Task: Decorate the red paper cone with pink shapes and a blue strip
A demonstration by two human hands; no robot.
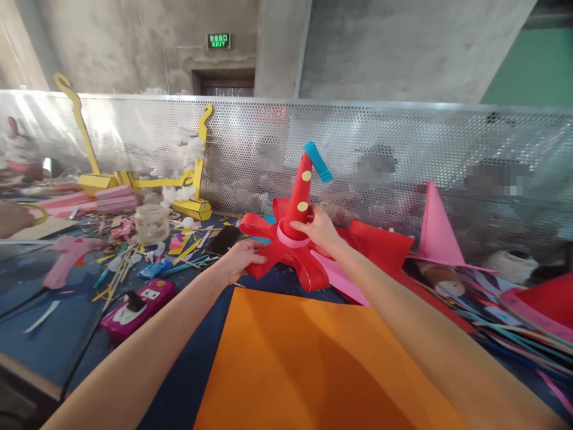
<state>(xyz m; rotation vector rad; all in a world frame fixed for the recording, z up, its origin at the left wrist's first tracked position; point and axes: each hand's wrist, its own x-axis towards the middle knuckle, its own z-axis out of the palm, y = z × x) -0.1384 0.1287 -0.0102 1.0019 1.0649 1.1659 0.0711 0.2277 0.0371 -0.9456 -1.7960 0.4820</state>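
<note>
A red paper hat [299,197] stands in front of me, a tall cone with yellow dots, a pink band [292,239] round its base and looped red strips spreading below. A folded blue strip [319,161] hangs from its tip. My right hand [319,228] grips the lower cone from the right, thumb across its front. At the left, my left hand [244,261] pinches one of the red loops [259,263]. An orange sheet [313,358] lies flat under my forearms, nearer to me.
On the left are a pink glue gun [67,257], a magenta power strip [138,310], a glass jar [152,224], paper scraps and another person's hand [15,220]. Yellow cardboard shapes [197,167] stand behind. A pink cone hat [439,233] is at right, before a perforated metal screen [242,131].
</note>
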